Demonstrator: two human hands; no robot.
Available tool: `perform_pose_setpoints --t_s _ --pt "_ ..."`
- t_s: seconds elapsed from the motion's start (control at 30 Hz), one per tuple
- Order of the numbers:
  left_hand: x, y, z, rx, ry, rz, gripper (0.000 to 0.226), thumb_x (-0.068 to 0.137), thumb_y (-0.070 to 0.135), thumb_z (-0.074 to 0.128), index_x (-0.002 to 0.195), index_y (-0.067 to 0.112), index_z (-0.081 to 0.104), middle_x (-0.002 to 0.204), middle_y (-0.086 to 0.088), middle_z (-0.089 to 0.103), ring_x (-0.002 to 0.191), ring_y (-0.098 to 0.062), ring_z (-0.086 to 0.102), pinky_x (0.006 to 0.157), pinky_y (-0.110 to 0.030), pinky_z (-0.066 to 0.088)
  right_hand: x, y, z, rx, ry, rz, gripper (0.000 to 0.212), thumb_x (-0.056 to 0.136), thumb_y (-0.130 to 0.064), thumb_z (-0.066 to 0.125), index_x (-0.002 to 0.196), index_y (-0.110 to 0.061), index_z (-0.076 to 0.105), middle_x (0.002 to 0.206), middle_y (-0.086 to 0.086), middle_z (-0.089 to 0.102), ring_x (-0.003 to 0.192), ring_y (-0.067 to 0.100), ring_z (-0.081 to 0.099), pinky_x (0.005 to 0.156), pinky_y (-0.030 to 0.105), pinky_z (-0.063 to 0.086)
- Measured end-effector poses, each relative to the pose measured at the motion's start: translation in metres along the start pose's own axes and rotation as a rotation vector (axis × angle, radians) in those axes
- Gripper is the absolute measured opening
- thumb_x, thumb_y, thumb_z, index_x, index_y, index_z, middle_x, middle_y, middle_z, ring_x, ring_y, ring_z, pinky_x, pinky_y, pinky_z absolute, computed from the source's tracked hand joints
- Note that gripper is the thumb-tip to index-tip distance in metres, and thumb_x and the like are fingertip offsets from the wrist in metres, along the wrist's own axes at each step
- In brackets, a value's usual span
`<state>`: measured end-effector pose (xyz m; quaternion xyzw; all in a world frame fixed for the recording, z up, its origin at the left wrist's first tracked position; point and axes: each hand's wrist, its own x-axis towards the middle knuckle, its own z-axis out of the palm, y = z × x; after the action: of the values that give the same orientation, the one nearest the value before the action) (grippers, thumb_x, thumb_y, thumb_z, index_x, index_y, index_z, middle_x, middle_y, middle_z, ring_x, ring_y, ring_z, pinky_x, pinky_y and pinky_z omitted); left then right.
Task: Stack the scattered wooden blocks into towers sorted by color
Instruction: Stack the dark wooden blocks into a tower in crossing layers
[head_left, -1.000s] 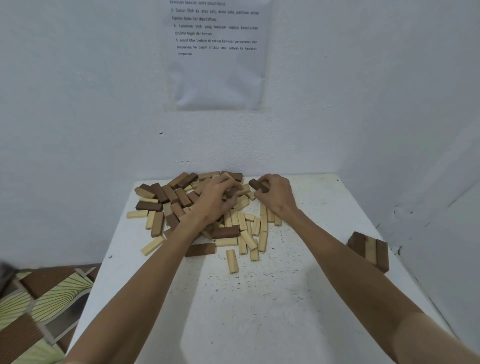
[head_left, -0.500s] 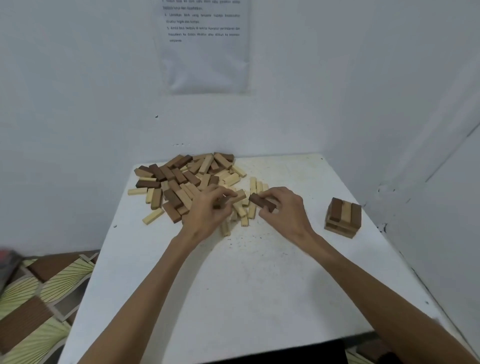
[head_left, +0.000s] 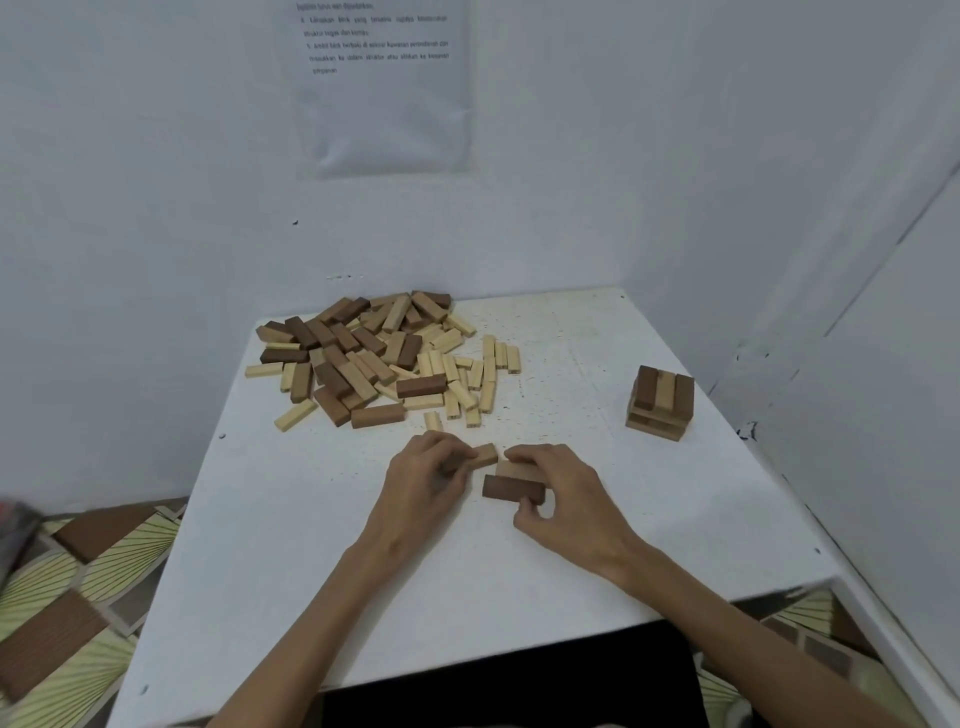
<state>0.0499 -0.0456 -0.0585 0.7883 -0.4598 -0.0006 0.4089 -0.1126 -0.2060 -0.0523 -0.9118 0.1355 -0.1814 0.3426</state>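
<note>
A heap of scattered wooden blocks, dark brown, mid brown and pale, lies at the back left of the white table. In front of it my left hand grips a mid-brown block by its end. My right hand holds a dark brown block with a lighter block right behind it, fingers curled over both. A small stack of mixed brown and pale blocks stands near the table's right edge.
White walls close the table in at the back and right, with a printed sheet taped on the back wall. A patterned floor mat shows at the lower left. The table's front edge runs just under my forearms.
Both hands have drawn back from the heap toward me, each carrying a block, and now hold them together low over the table in front of the heap. The camera has tilted down.
</note>
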Motion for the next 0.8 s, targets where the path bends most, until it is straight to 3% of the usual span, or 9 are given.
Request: perform_pose_setpoints --t_s 0.1,0.3,0.4,0.5,0.57,0.67,0.8 --pt "0.003 0.006 0.001 -0.031 -0.011 -0.007 0.017 0.092 0.016 0.074 0.106 0.025 0.074 0.104 0.017 0.068 0.099 -0.006 0.063 0.084 -0.033 0.054 -0.003 0.001 -0.001 0.078 -0.012 0.05 0.064 0.082 -0.021 0.068 0.141 -0.038 0.048 0.13 -0.018 0.057 0.122 0.004 0.055 0.105 0.029 0.047" --pt "0.004 0.01 0.0 -0.127 -0.107 -0.069 0.035 0.091 0.016 0.063 0.123 0.03 0.069 0.117 0.015 0.069 0.113 -0.006 0.061 0.096 -0.033 0.052 -0.002 -0.002 -0.003 0.157 -0.02 0.004 0.072 0.083 -0.015 0.069 0.146 -0.033 0.038 0.138 -0.012 0.05 0.131 0.007 0.051 0.107 0.02 0.044" --pt "0.008 0.011 -0.006 -0.188 -0.234 -0.058 0.05 0.087 0.027 0.058 0.137 0.027 0.061 0.133 0.011 0.064 0.127 -0.003 0.055 0.108 -0.027 0.044 -0.001 0.001 -0.003 0.156 -0.026 0.015 0.077 0.083 -0.02 0.07 0.15 -0.034 0.034 0.143 -0.014 0.041 0.135 0.007 0.045 0.11 0.018 0.04" --pt "0.008 0.012 -0.008 -0.145 -0.28 -0.016 0.066 0.087 0.048 0.067 0.147 0.028 0.051 0.145 0.015 0.052 0.136 0.001 0.042 0.112 -0.021 0.034 0.0 0.002 -0.007 0.053 -0.054 0.025 0.079 0.084 -0.031 0.071 0.153 -0.033 0.032 0.146 -0.017 0.035 0.136 0.002 0.035 0.109 0.015 0.035" --pt "0.007 0.009 -0.008 0.027 -0.287 0.029 0.082 0.081 0.065 0.067 0.151 0.028 0.045 0.146 0.014 0.045 0.137 -0.005 0.035 0.112 -0.026 0.03 0.002 0.004 -0.01 -0.102 -0.057 0.01 0.079 0.083 -0.044 0.067 0.153 -0.029 0.034 0.138 -0.014 0.035 0.131 0.006 0.034 0.106 0.022 0.037" --pt "0.004 0.006 -0.011 0.291 -0.329 0.031 0.095 0.075 0.08 0.058 0.155 0.032 0.038 0.126 0.014 0.043 0.121 -0.011 0.037 0.104 -0.034 0.035 0.007 0.005 -0.016 -0.269 -0.122 0.04 0.08 0.081 -0.058 0.059 0.151 -0.028 0.036 0.117 -0.016 0.037 0.118 0.011 0.036 0.103 0.034 0.034" --pt "0.008 0.015 -0.015 0.297 -0.406 -0.074 0.09 0.084 0.066 0.07 0.158 0.033 0.03 0.109 0.016 0.049 0.105 -0.01 0.045 0.09 -0.029 0.037 0.012 0.003 -0.024 -0.257 -0.207 0.09 0.071 0.088 -0.05 0.066 0.149 -0.028 0.04 0.096 -0.026 0.038 0.11 0.007 0.037 0.105 0.038 0.031"
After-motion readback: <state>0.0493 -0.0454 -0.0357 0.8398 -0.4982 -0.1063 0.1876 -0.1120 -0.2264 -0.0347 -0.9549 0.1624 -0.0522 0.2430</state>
